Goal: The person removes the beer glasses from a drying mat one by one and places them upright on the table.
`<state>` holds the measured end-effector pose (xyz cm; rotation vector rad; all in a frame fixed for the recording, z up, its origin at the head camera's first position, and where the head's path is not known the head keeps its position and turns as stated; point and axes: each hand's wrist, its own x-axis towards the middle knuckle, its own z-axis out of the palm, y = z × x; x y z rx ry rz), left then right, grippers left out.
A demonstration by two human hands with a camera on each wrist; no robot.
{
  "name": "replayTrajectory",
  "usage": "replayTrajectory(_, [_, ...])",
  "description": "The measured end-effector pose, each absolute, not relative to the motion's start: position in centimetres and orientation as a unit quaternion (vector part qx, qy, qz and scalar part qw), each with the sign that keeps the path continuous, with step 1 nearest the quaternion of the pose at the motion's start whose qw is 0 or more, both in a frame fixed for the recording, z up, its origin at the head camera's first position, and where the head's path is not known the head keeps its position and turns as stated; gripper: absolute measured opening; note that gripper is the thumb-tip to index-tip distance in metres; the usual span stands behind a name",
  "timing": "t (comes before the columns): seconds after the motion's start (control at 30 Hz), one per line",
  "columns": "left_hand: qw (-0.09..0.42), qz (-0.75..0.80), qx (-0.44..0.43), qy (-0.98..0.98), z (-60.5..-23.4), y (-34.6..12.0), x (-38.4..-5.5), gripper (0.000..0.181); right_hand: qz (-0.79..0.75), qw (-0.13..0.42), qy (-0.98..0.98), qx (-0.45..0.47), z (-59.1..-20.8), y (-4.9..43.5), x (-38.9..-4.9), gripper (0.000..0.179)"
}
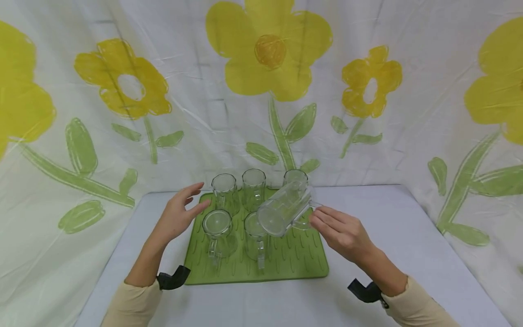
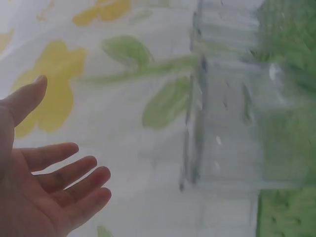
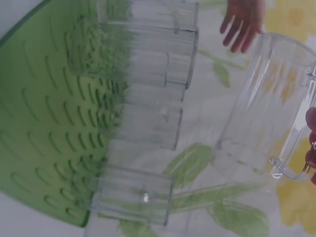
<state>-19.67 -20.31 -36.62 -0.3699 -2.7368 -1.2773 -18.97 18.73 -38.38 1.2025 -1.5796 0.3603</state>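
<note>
My right hand [image 1: 341, 231] grips a clear glass mug [image 1: 279, 211] by its handle. This mug is tilted, held up above the green ridged mat [image 1: 294, 263], and partly covers the back right mug [image 1: 295, 176]. In the right wrist view the gripped mug [image 3: 266, 108] shows at the right edge, with only fingertips of the hand visible. My left hand [image 1: 178, 213] holds nothing; its fingers are spread apart, just left of the back left mug [image 1: 224, 195]. Its palm and fingers show in the left wrist view, apart from a blurred mug [image 2: 232, 128].
Other clear mugs stand on the mat: a back middle one [image 1: 254, 186], a front left one [image 1: 218, 234] and a front middle one [image 1: 254, 240], handles toward the front. A white tablecloth [image 1: 376, 204] lies under the mat. Behind hangs a flower-printed curtain [image 1: 188, 136].
</note>
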Motion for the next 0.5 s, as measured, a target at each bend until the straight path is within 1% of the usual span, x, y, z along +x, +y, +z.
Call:
replayTrajectory(0.13, [0.023,-0.457,-0.154,-0.876,-35.4,-18.3,-19.9,0.06,0.147,0.537,-0.659,0.505,-38.3,18.5,-19.0,0.026])
replayTrajectory(0.33, [-0.043,-0.494,-0.194,-0.846,-34.1,-16.0,-20.2,0.056,0.141,0.543,-0.651,0.512,-38.1,18.1,-19.1,0.025])
replayTrajectory(0.5, [-0.099,-0.506,-0.201,-0.833,-33.5,-14.9,-20.8,0.055,0.133,0.544,-0.646,0.52,-38.0,17.7,-19.1,0.024])
